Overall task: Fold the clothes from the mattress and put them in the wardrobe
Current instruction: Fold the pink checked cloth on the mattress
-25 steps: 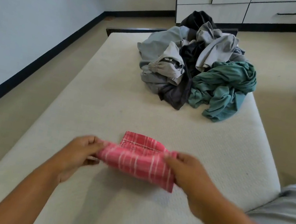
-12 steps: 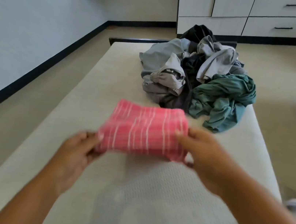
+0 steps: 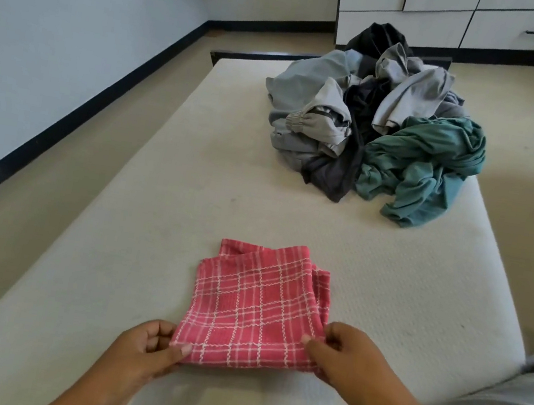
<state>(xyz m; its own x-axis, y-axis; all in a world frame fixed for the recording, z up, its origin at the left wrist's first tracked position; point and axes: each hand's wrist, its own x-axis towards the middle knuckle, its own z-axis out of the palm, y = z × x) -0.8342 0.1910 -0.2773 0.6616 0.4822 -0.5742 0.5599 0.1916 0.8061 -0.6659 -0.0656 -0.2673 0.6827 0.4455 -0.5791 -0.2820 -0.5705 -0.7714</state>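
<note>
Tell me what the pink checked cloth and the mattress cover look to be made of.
Pink checked cloth: probably woven cotton, matte, judging by its waffle-like weave and wavy white stitched lines. Mattress: cream textile cover, likely knitted, matte, finely dimpled all over; its filling is hidden.

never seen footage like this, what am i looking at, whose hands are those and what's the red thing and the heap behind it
There is no machine here. A person works with bare hands, and the view comes from a camera worn on their head, looking forward and down. The left hand and the right hand each pinch a near corner of a folded red cloth that lies on the mattress. Farther back on the mattress sits a pile of unfolded clothes in grey, dark and teal. White cabinets stand behind it.
</note>
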